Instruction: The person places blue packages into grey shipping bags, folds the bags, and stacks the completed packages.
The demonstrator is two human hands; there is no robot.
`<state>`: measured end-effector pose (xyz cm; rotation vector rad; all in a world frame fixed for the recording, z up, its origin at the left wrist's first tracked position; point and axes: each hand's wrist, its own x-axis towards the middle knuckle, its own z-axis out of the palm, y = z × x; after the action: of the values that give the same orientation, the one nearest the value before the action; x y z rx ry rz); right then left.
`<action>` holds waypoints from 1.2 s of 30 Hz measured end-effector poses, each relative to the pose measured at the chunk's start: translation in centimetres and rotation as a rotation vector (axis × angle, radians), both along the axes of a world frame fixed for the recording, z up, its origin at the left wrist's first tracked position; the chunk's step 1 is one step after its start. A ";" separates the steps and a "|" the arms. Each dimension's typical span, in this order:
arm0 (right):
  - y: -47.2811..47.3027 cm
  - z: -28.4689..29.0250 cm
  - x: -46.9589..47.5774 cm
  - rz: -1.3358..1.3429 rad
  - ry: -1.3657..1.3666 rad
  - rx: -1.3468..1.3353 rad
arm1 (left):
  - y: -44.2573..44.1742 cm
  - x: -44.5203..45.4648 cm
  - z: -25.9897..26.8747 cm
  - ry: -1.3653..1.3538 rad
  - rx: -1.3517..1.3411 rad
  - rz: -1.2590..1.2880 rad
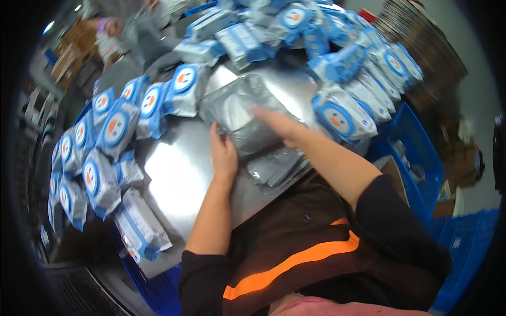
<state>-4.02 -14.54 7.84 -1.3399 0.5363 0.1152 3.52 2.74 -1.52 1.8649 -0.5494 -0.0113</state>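
Note:
A filled grey plastic mailing bag (241, 112) lies on the metal tabletop (178, 170) in front of me. My left hand (224, 154) is at its near left edge, thumb and fingers apart; whether it grips the plastic is not clear. Over the bag's right part is my right hand (278, 124), blurred, with its fingers stretched out flat. A stack of flat grey plastic bags (276, 168) sits at the table's near edge, just below the filled one. Blue-and-white packs of wipes (184, 89) stand in an arc around the left side.
More wipes packs (340, 116) stand at the right, and others (241, 43) are piled at the back. Blue plastic crates (423, 158) flank the table's right side. Another person's hand (112, 27) shows at the upper left beside a grey bag (146, 37).

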 end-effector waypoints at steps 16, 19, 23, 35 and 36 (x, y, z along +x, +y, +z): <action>-20.1 5.8 -34.3 -1.341 -0.399 -0.477 | -1.3 -1.8 -0.6 -0.559 0.246 -0.063; -26.1 -0.3 -41.8 -1.423 0.017 -1.771 | -2.4 -2.8 1.4 -0.571 0.276 -0.086; -13.6 -0.7 -25.9 -0.652 -0.343 -1.146 | -2.7 -2.5 6.5 -0.536 0.504 -0.081; 2.3 7.1 8.6 0.689 -0.382 -1.317 | -4.0 -1.6 3.2 -0.417 0.224 -0.356; 3.6 5.9 12.1 0.550 -0.425 -1.363 | -3.9 -1.6 3.1 -0.440 0.238 -0.336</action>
<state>8.04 -10.89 13.72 -2.7326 -0.2444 -0.1248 1.89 -1.15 1.60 1.9921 -1.2065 0.1183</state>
